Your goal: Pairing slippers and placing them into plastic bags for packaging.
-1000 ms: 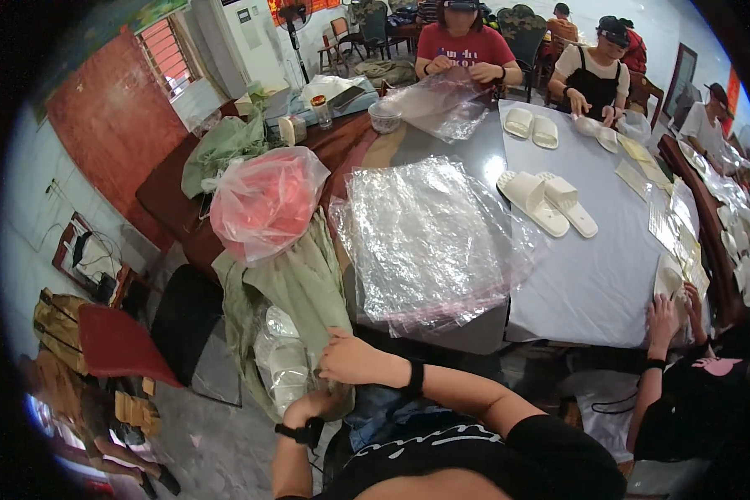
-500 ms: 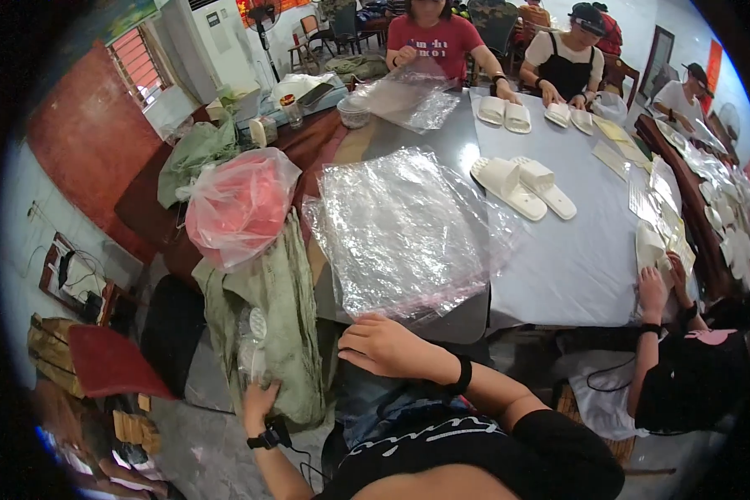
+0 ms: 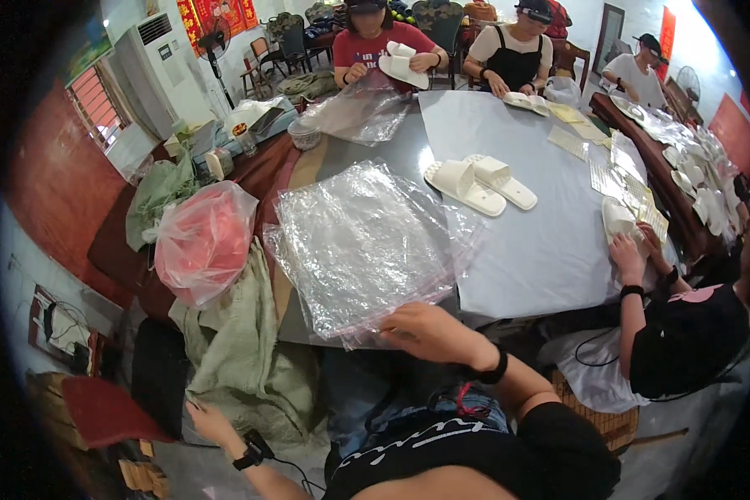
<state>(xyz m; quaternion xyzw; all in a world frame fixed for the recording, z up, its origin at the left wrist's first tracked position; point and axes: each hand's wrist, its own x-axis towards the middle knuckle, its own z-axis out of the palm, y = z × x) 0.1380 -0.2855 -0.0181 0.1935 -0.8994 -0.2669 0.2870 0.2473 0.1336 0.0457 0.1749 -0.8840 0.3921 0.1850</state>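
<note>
My left hand [image 3: 213, 422] is low at the left, its fingers closed on the edge of a green woven sack [image 3: 237, 333] that hangs beside the table. The sack's inside is hidden by its folds. My right hand [image 3: 433, 332] lies at the near edge of a stack of clear plastic bags [image 3: 358, 242], fingers loosely bent and apart from the thumb, holding nothing I can see. A pair of white slippers [image 3: 479, 183] sits on the table right of the bags.
A red bundle in a clear bag [image 3: 208, 242] stands left of the stack. Across the table [image 3: 533, 267] one person holds slippers [image 3: 404, 65] and another handles a pair [image 3: 525, 102]. At the right, a person's hands [image 3: 629, 254] work on a slipper. A red chair [image 3: 108, 410] is at left.
My left hand has moved from inside the sack to its edge; the wrapped white items there are now hidden. My right hand has shifted rightward along the bags. The person opposite has lifted slippers.
</note>
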